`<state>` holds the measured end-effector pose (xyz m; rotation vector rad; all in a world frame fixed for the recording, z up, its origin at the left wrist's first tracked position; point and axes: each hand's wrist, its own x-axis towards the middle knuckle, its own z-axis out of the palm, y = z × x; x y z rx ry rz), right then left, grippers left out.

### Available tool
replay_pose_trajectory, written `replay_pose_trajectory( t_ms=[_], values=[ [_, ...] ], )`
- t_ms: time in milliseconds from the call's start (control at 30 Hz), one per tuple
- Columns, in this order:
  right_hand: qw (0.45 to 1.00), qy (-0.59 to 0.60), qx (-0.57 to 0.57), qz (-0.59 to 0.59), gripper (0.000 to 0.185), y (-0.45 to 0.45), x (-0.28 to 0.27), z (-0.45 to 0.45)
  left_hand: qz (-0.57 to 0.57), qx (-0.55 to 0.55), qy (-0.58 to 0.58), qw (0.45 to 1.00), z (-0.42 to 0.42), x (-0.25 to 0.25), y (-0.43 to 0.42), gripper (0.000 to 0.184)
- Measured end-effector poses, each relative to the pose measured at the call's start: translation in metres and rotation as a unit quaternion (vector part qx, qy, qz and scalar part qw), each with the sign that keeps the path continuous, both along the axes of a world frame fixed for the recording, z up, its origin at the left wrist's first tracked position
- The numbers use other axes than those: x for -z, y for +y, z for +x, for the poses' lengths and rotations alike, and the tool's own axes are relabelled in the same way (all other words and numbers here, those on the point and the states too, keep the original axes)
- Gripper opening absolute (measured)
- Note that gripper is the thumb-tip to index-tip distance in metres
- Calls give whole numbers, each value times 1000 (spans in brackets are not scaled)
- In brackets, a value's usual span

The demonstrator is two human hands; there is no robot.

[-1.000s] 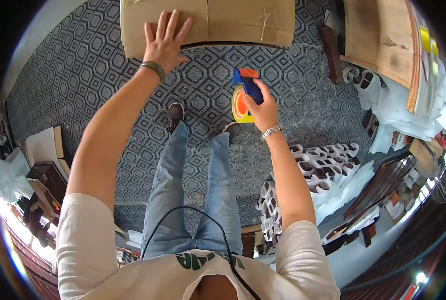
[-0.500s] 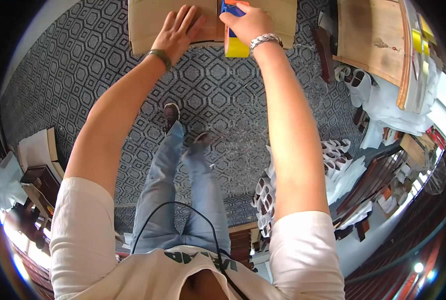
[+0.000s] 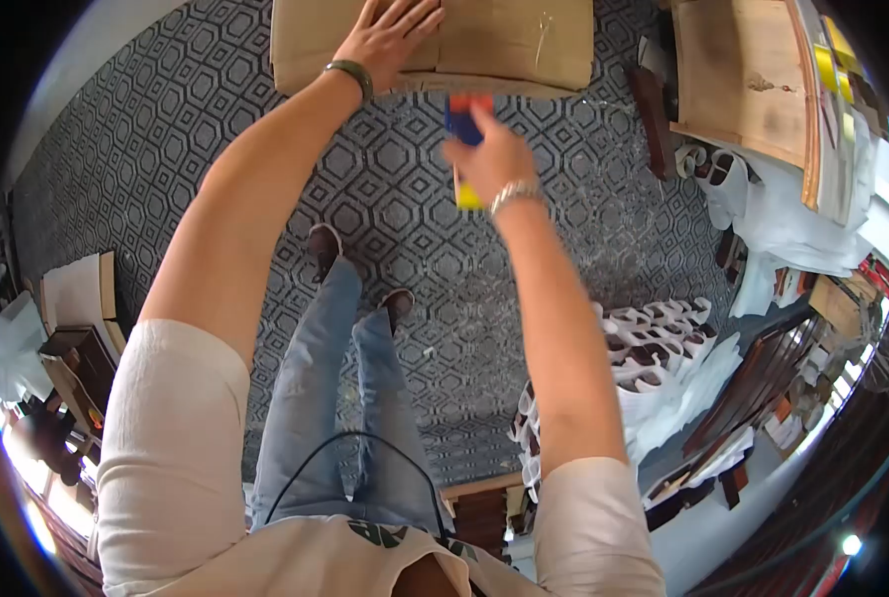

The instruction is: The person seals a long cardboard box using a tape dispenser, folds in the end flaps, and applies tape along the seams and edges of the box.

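A brown cardboard box (image 3: pixel 519 40) sits at the top of the view, cut off by its edge. My left hand (image 3: pixel 390 45) lies on the box near its middle seam, fingers stretched out and pressed flat. My right hand (image 3: pixel 502 159) is wrapped around a tape dispenser (image 3: pixel 462 124), blue with an orange end and a yellow roll of tape. The dispenser is just below the box's near edge, above the carpet, and is slightly blurred. My fingers hide part of it.
Patterned grey carpet (image 3: pixel 435 239) covers the floor. To the right stand a wooden panel (image 3: pixel 738 70) and white-wrapped pieces (image 3: pixel 654 338). A dark wooden strip (image 3: pixel 649 124) lies beside the box. Boards and a dark box (image 3: pixel 76 353) are at the left.
My right hand has drawn the tape dispenser off the box, down toward my body. My left hand has shifted right, toward the seam. My feet have moved slightly.
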<state>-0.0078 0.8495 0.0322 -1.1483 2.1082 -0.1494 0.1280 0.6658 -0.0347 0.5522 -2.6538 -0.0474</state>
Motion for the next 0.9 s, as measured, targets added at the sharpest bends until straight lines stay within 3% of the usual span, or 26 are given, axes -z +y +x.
replay_pose_trajectory(
  t_ms=[100,167,267,333,367,467,533,600,633,767,900],
  values=[
    [996,-40,29,78,62,77,61,23,2,-46,-91,995,-1,13,6,60],
    [992,2,-1,129,64,103,102,33,3,-57,-108,992,2,11,6,64],
    [996,-15,32,82,65,48,162,20,8,-77,-155,985,5,9,5,80],
    [990,-36,41,133,67,-32,158,3,10,-68,-152,986,4,11,6,80],
    [998,42,28,42,65,-55,190,-4,14,-69,-148,987,5,10,6,81],
    [993,88,42,69,55,-65,234,2,36,-72,-138,987,7,21,8,82],
    [990,119,53,47,54,-52,223,15,10,-70,-119,990,3,29,-3,79],
    [997,-30,74,17,54,-11,198,31,-3,-71,-100,992,6,28,1,76],
    [996,-33,79,5,54,10,173,42,0,-74,-91,993,10,21,-1,76],
    [997,-51,45,-19,56,33,67,52,-29,-167,-229,958,64,6,3,87],
    [968,-39,-8,-247,56,-36,-26,35,-1,-146,-142,979,89,19,-7,84]
  ],
)
